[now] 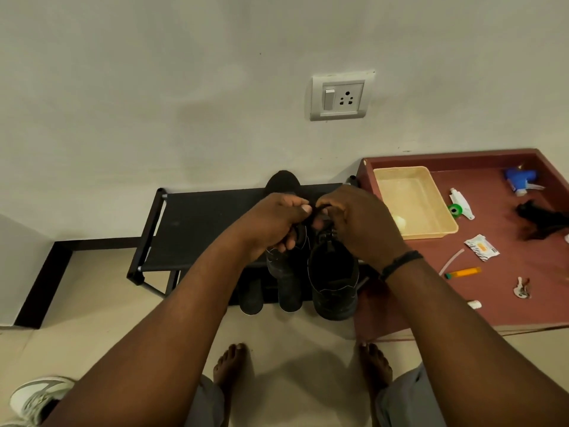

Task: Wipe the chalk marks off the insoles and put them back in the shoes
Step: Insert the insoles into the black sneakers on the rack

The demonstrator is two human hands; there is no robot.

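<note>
Partly hidden shoe (288,269), hands' hold unclear

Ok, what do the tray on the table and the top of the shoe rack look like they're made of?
The cream tray looks like thin moulded plastic: smooth, slightly glossy, with a rolled rim. The shoe rack top seems to be matt black fabric stretched between bars that look like metal, with silvery ends at the corner joints; I can't be sure.

Grey wall (154,87) w/ socket (338,98), tile floor (92,318), red table (508,288)
</note>
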